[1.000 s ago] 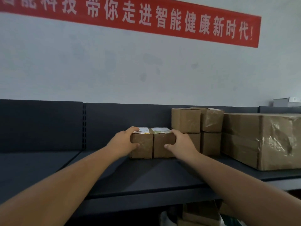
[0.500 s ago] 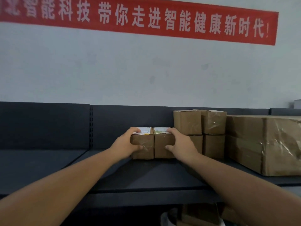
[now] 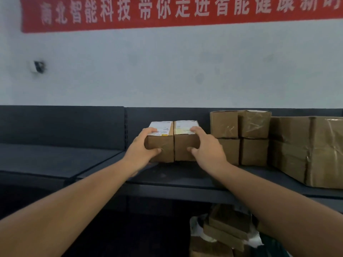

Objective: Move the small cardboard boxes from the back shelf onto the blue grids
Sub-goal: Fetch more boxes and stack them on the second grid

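Observation:
Two small cardboard boxes with white labels on top stand side by side, pressed together, on the dark shelf [image 3: 181, 179]. My left hand [image 3: 142, 149] grips the left box [image 3: 164, 144] at its left side, fingers over the top and thumb on the front. Gripping the right box [image 3: 184, 148] from its right side in the same way is my right hand [image 3: 207, 150]. The boxes sit slightly forward of the back panel, their bottoms at or just above the shelf surface. No blue grids are in view.
A stack of several small boxes [image 3: 240, 138] stands right of the held pair, then a large cardboard box [image 3: 306, 149]. The shelf's left section [image 3: 55, 156] is bare. Flattened cardboard [image 3: 224, 232] lies below. A red banner [image 3: 167, 13] hangs on the wall.
Both hands have tightened on the pair of boxes and drawn them forward, toward me and slightly up. The view has swung left and closer.

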`<state>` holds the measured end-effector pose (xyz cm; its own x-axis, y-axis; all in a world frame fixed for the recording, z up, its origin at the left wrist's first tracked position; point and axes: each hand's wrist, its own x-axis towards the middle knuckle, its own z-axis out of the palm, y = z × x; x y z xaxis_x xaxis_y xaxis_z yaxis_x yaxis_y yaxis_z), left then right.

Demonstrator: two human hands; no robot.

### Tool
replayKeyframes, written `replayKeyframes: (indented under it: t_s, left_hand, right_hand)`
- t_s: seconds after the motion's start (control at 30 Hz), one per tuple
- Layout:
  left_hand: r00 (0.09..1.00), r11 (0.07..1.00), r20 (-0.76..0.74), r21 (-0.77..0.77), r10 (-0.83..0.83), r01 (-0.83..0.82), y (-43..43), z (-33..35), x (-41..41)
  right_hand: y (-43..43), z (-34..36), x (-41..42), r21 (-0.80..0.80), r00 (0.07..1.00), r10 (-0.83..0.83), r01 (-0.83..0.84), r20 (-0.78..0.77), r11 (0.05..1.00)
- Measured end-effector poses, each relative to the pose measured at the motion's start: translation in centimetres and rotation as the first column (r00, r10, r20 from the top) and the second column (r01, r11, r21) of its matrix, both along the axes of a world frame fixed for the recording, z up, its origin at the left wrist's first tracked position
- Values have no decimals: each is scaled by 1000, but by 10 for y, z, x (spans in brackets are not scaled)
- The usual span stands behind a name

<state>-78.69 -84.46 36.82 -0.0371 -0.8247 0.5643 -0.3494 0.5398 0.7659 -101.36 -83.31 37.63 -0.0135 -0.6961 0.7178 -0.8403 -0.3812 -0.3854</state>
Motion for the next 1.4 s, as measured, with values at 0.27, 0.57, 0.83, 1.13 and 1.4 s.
replayKeyframes:
  t_s: [0.27, 0.57, 0.83, 1.13, 1.4]
  left_hand:
    - [949, 945, 49, -116, 312, -305, 59, -10, 73]
    - [774, 759, 4, -201, 633, -620, 169, -29, 252]
    - [553, 542, -34, -152, 833, -826, 314, -60, 431]
    - [285, 286, 22, -34, 958, -958, 440, -132, 588]
    - [196, 189, 65, 92, 978, -978, 449, -197, 652]
  right_hand:
    - [19, -4, 67, -25, 977, 211, -211, -19, 977]
    - [73, -1, 222, -144, 832, 552, -540, 58, 829]
    - [126, -25, 415, -111, 683, 722, -713, 112, 692]
    - [174, -92, 611, 23, 505, 849, -861, 155, 507]
    - [170, -166, 734, 198, 419, 892, -901, 169, 386]
